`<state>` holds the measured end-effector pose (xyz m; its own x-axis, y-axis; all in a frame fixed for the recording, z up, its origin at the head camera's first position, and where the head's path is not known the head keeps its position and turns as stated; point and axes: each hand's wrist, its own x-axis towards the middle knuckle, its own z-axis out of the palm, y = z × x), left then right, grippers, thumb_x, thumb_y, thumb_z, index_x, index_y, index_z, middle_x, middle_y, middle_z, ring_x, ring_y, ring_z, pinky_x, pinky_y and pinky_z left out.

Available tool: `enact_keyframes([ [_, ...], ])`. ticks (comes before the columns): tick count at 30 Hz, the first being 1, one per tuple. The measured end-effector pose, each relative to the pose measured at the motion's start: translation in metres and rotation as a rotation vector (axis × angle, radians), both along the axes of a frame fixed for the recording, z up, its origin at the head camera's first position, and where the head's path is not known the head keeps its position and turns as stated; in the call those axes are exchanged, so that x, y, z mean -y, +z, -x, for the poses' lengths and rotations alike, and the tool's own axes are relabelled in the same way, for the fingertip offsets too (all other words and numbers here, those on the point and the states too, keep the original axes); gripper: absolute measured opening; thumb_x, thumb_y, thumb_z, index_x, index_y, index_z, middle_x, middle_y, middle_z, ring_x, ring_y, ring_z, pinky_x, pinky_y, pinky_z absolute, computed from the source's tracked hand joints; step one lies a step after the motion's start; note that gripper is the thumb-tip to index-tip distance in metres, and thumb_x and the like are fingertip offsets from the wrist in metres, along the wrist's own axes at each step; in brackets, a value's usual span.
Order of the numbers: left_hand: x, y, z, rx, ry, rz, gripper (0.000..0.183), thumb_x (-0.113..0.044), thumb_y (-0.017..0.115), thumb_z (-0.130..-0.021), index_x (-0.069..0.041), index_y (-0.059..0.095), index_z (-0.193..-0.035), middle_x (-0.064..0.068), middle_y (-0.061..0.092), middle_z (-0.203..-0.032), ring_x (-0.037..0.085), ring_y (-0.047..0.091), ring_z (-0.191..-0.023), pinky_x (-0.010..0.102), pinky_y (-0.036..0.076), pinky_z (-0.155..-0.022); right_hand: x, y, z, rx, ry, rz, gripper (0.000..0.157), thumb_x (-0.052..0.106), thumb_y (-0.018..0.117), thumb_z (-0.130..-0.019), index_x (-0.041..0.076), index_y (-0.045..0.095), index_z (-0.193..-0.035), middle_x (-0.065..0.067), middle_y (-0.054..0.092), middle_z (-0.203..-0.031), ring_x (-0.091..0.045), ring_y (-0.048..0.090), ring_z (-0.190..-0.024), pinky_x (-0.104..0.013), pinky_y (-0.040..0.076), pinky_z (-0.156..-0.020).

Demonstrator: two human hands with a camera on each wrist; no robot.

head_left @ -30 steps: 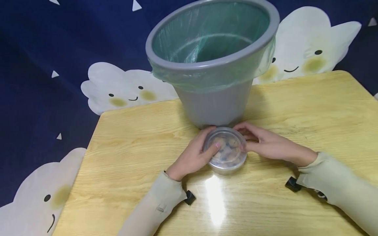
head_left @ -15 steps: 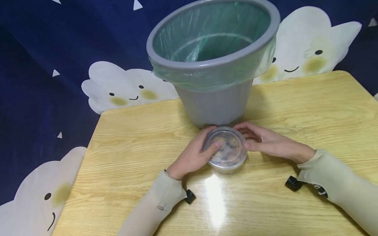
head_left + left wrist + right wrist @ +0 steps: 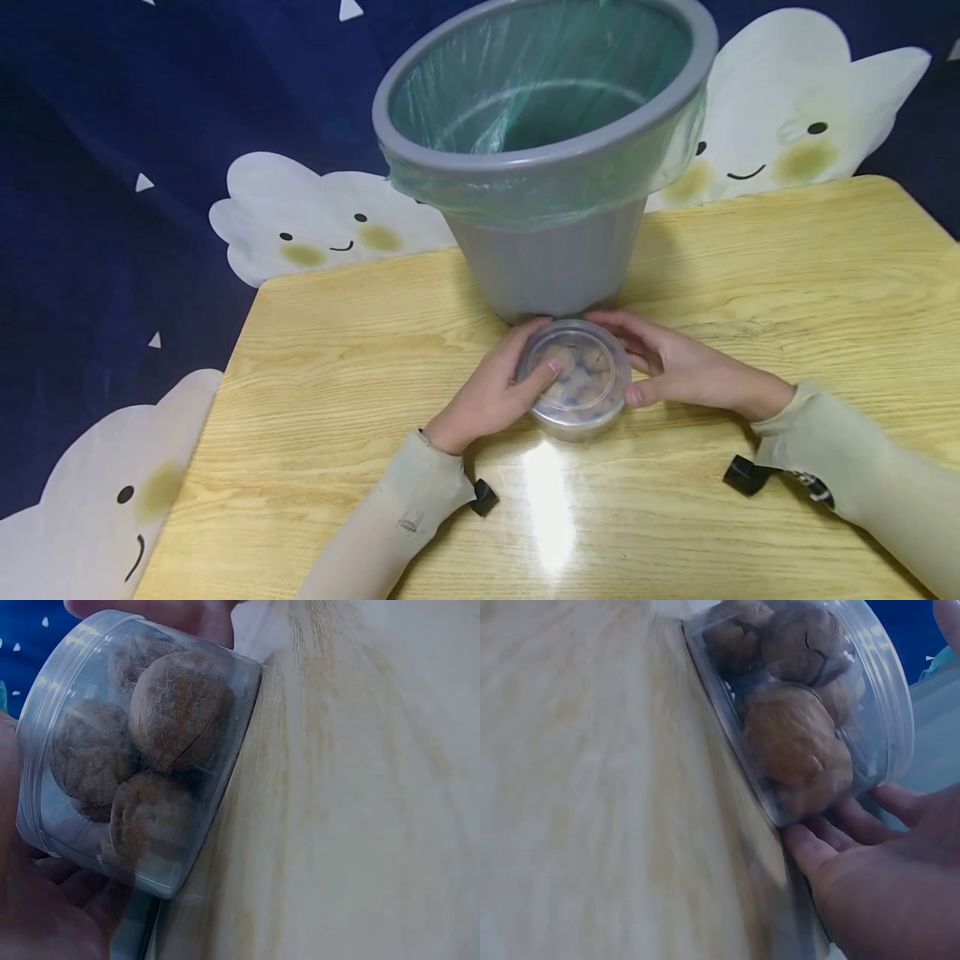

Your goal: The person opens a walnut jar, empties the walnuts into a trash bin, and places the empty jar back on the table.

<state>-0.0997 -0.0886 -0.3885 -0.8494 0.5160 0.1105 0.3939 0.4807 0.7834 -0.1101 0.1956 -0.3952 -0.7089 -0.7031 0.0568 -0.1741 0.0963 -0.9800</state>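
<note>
Tub: 1 clear round plastic tub [image 3: 579, 397] stands upright on the wood-grain table [image 3: 337, 358], between the 2 hands, its lid [image 3: 31, 750] on.
Contents: brown walnuts [image 3: 787, 735], at least 4 of them visible through the wall in the left wrist view, some with dark cracks.
Left hand [image 3: 497, 382]: clamped on the tub from its left, the thumb laid over the lid and the fingers curved round the far side.
Right hand [image 3: 681, 368]: spread at the tub's right, its fingers touching the lower side wall; the thumb stands apart from the fingers, by the lid's right edge, and whether it touches there cannot be told.
Bin: 1 grey bin [image 3: 540, 262] with a green liner [image 3: 517, 202] folded over its rim stands just behind the tub.
Cuffs: 2 pale sleeves [image 3: 401, 525], each with a small black device [image 3: 484, 497] at the wrist.
Backdrop: dark blue cloth [image 3: 90, 125] with white smiling clouds [image 3: 322, 200].
</note>
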Motion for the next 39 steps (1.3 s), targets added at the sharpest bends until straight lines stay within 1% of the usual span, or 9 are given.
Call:
enact_keyframes([
  [3,0.000,0.001,0.000,0.000,-0.001,0.000,0.056,-0.030,0.058,-0.103,-0.012,0.041,-0.154,0.009,0.052,-0.153,0.025,0.049,-0.146,0.043,0.037,-0.125,0.002,-0.001,0.000,0.012,0.005,0.036,0.096,0.028,0.083,-0.088,0.014,0.025,-0.164,-0.021,0.025,-0.169,0.012,0.041,-0.142,-0.012,0.039,-0.112],
  [7,0.001,0.001,0.001,0.005,0.006,0.002,0.057,-0.031,0.058,-0.103,-0.012,0.041,-0.154,0.009,0.052,-0.153,0.025,0.049,-0.146,0.044,0.037,-0.125,0.005,-0.003,0.000,0.020,0.001,0.083,0.098,0.019,0.084,-0.087,0.009,0.025,-0.163,-0.024,0.025,-0.168,0.010,0.041,-0.143,-0.012,0.038,-0.114],
  [11,0.003,0.000,0.001,0.008,0.014,-0.003,0.057,-0.031,0.058,-0.103,-0.012,0.042,-0.154,0.009,0.051,-0.153,0.025,0.049,-0.146,0.045,0.037,-0.125,0.007,-0.004,0.001,0.034,-0.001,0.116,0.099,0.015,0.085,-0.085,0.006,0.025,-0.162,-0.021,0.028,-0.167,0.008,0.043,-0.144,-0.013,0.039,-0.114],
  [17,0.003,0.000,0.001,0.003,0.007,-0.014,0.057,-0.031,0.058,-0.103,-0.012,0.042,-0.154,0.009,0.052,-0.153,0.025,0.050,-0.145,0.044,0.037,-0.125,0.008,-0.009,0.002,0.033,-0.022,0.120,0.103,0.023,0.090,-0.081,0.005,0.028,-0.162,-0.018,0.032,-0.166,0.008,0.042,-0.143,-0.011,0.038,-0.114],
  [22,0.002,-0.001,0.002,0.006,-0.001,-0.006,0.058,-0.031,0.058,-0.103,-0.012,0.041,-0.155,0.009,0.051,-0.154,0.026,0.049,-0.146,0.045,0.038,-0.125,0.012,-0.012,0.001,-0.013,-0.049,0.080,0.108,0.029,0.095,-0.073,0.012,0.034,-0.160,-0.008,0.044,-0.160,0.004,0.045,-0.142,-0.010,0.037,-0.114],
  [24,0.001,0.000,0.002,0.014,-0.001,-0.002,0.058,-0.032,0.058,-0.104,-0.012,0.041,-0.155,0.010,0.050,-0.155,0.026,0.048,-0.146,0.045,0.038,-0.124,0.013,-0.013,0.000,-0.048,-0.045,0.054,0.110,0.029,0.097,-0.070,0.014,0.035,-0.160,-0.008,0.046,-0.159,0.001,0.046,-0.142,-0.011,0.036,-0.115],
  [32,0.000,-0.001,0.002,0.031,0.004,0.008,0.059,-0.034,0.057,-0.103,-0.015,0.041,-0.156,0.009,0.050,-0.155,0.024,0.048,-0.147,0.044,0.038,-0.124,0.018,-0.007,-0.004,-0.193,-0.087,-0.164,0.128,0.018,0.104,-0.052,0.026,0.034,-0.159,-0.001,0.049,-0.156,0.003,0.047,-0.137,-0.008,0.031,-0.112],
  [35,0.001,0.000,0.002,0.024,0.001,0.004,0.058,-0.034,0.057,-0.103,-0.015,0.041,-0.156,0.008,0.051,-0.155,0.024,0.048,-0.146,0.043,0.038,-0.124,0.019,-0.005,-0.003,-0.214,-0.071,-0.201,0.133,0.019,0.104,-0.050,0.027,0.030,-0.161,-0.003,0.047,-0.158,-0.008,0.047,-0.142,-0.008,0.030,-0.113],
  [39,0.003,0.001,0.001,0.011,-0.003,0.003,0.058,-0.032,0.057,-0.104,-0.014,0.041,-0.156,0.008,0.052,-0.154,0.024,0.049,-0.146,0.043,0.038,-0.125,0.019,-0.001,-0.002,-0.250,-0.073,-0.292,0.132,0.029,0.105,-0.051,0.027,0.030,-0.160,-0.005,0.048,-0.157,-0.028,0.048,-0.143,-0.012,0.030,-0.114],
])
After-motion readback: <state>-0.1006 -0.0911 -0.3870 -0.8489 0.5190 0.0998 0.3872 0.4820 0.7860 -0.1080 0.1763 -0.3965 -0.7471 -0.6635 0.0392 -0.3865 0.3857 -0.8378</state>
